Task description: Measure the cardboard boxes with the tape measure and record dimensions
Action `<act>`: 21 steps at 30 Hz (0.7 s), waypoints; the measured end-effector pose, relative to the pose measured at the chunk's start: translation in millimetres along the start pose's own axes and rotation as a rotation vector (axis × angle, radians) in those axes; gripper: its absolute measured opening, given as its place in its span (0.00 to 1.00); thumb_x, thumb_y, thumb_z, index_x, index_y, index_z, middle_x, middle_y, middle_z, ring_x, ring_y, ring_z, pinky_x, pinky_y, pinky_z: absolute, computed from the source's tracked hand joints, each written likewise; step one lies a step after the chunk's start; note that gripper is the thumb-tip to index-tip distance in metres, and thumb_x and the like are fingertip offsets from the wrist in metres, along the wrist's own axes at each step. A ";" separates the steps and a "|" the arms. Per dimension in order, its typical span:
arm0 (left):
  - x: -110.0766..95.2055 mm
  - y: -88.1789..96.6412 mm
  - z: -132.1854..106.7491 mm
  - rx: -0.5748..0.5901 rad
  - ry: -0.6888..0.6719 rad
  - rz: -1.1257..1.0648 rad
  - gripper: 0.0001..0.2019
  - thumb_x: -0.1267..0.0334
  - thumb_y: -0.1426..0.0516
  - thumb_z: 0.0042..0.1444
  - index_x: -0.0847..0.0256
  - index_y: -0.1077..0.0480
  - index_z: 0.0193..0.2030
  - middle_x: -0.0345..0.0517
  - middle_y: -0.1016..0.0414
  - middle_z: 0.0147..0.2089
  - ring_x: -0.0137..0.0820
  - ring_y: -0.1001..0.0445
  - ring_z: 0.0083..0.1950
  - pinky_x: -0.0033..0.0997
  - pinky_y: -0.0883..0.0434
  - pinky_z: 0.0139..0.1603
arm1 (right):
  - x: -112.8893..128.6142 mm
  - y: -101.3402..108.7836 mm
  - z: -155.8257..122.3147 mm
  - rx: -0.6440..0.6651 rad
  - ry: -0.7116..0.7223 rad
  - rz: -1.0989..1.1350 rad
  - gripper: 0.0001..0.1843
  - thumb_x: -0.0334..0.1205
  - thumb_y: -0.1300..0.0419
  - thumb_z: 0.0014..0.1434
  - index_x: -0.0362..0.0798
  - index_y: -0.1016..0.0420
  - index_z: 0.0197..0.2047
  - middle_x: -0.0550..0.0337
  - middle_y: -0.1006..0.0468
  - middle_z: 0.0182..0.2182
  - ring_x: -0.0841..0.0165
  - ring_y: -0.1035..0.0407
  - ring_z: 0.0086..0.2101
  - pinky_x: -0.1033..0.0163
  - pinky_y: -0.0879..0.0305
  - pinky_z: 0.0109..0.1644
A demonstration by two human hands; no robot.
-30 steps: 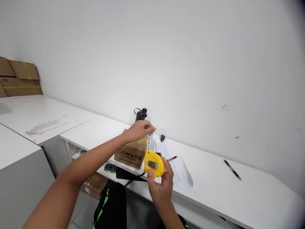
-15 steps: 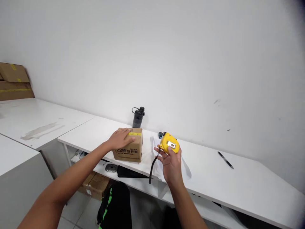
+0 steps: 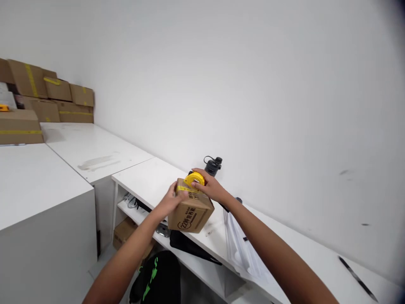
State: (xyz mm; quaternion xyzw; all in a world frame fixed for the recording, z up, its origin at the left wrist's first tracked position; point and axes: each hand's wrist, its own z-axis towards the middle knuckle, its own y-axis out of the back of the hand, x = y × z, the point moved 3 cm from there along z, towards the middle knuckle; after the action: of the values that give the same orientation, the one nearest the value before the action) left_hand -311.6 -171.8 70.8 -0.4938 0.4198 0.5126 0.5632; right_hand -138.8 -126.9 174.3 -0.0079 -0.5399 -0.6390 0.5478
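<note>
A small cardboard box [image 3: 191, 216] with dark printing and yellow tape stands turned at the front edge of the white table. My left hand [image 3: 171, 202] is closed on its upper left side, thumb across the top. In my right hand [image 3: 210, 185] is a yellow tape measure [image 3: 196, 178], held against the far part of the box's top. Whether any blade is pulled out cannot be made out. Just behind my right hand stands a dark water bottle [image 3: 214, 165].
White papers [image 3: 243, 245] lie right of the box, and a black pen [image 3: 357, 278] is farther right. Several taped cardboard boxes [image 3: 25, 122] are stacked at the far left. Under the tabletop, a shelf holds a black flat case [image 3: 190, 247]. The wall [image 3: 253, 105] runs behind.
My right hand has brought the tape measure left, from above the papers onto the box's top. The box has turned under my left hand, and the view has swung left.
</note>
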 end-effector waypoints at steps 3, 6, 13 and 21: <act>-1.9 -15.4 -1.8 0.047 0.008 -0.137 0.39 0.50 0.36 0.52 0.58 0.43 0.68 0.57 0.35 0.67 0.48 0.33 0.65 0.44 0.35 0.63 | 13.3 -9.4 8.0 0.209 0.057 -0.053 0.28 0.47 0.42 0.61 0.52 0.35 0.64 0.55 0.25 0.56 0.63 0.29 0.51 0.53 0.35 0.58; 0.7 -18.6 -1.9 0.127 0.009 -0.275 0.32 0.56 0.36 0.51 0.59 0.38 0.62 0.53 0.25 0.56 0.44 0.26 0.57 0.41 0.33 0.58 | 22.5 -11.8 9.7 0.314 0.081 -0.158 0.27 0.44 0.42 0.61 0.54 0.35 0.64 0.55 0.26 0.57 0.61 0.30 0.53 0.51 0.35 0.58; -8.7 -23.8 -1.1 -0.028 0.015 -0.192 0.23 0.62 0.37 0.50 0.58 0.32 0.54 0.52 0.27 0.60 0.43 0.28 0.59 0.39 0.33 0.58 | 15.2 13.0 -5.0 0.372 0.016 -0.315 0.27 0.45 0.42 0.62 0.56 0.34 0.64 0.54 0.24 0.55 0.58 0.29 0.51 0.50 0.35 0.56; -10.9 -28.2 -2.1 -0.085 -0.013 0.095 0.25 0.55 0.43 0.57 0.59 0.31 0.62 0.51 0.29 0.64 0.43 0.30 0.63 0.40 0.35 0.63 | -2.6 56.4 -52.3 0.332 -0.132 -0.228 0.26 0.46 0.41 0.60 0.59 0.31 0.62 0.57 0.24 0.56 0.58 0.27 0.50 0.51 0.31 0.53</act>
State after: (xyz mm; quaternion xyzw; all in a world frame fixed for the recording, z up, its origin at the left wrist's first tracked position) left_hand -285.0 -175.2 84.6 -0.4934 0.4168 0.5595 0.5194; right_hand -67.4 -151.3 189.4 0.1015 -0.6699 -0.5972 0.4292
